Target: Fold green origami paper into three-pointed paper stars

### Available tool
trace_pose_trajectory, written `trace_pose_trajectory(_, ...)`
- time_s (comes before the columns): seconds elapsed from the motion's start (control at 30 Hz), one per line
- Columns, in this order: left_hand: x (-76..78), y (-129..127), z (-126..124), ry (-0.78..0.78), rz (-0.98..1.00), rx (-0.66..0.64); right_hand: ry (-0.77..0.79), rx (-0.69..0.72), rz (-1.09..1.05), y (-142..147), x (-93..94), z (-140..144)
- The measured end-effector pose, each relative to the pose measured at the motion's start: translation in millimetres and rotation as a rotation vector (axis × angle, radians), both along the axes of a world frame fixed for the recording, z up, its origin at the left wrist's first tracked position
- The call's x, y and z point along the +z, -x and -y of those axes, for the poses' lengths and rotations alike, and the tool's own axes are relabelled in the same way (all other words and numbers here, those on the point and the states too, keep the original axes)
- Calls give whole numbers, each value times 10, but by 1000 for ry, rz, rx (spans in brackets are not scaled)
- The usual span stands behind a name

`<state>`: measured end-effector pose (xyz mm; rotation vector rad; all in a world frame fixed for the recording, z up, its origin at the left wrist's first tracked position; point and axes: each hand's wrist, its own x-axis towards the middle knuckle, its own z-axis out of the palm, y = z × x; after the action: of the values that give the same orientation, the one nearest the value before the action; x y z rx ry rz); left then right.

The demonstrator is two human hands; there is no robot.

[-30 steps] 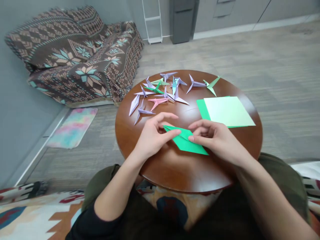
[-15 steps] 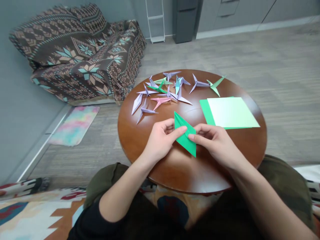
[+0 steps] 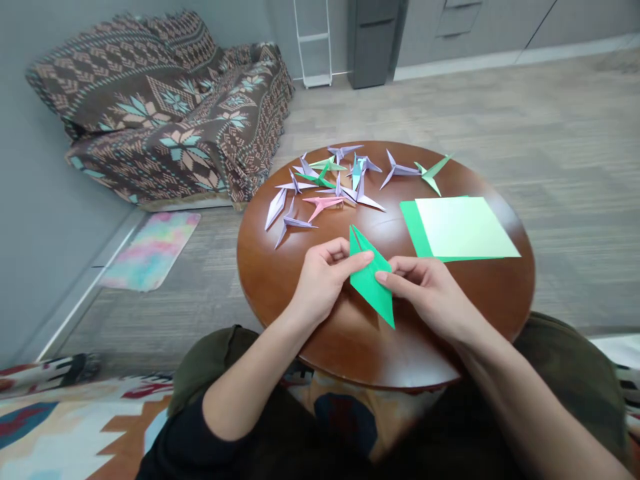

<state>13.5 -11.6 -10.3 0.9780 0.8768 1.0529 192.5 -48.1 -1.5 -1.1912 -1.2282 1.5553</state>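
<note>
The person is sitting at a round wooden counter [image 3: 280,280] and is holding a folded green paper [image 3: 371,279] between both hands, just above the counter's near half. The paper is a long kite-like shape, its split tip pointing away from the person and its sharp tail pointing back toward them. The left hand [image 3: 320,280] is pinching the paper's left edge, thumb lying across the top near the middle. The right hand [image 3: 427,293] is gripping the right edge, its fingertips [image 3: 383,278] pressing on the paper's face. So the paper is sitting between the two grips, both closed on it, with its two ends sticking out free beyond the fingers.

Farther back on the counter, a cluster of folded paper shapes [image 3: 325,190] in lilac, pink, green and blue is lying well apart from the hands. To the right, a stack of flat sheets [image 3: 465,227] is resting, a pale green one on top of a darker green one
</note>
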Motion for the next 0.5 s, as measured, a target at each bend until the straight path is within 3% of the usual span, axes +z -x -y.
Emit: trace_pose_trajectory(0.5,26,-10,-40,30,89,175,-37,110,70,38,-24,19)
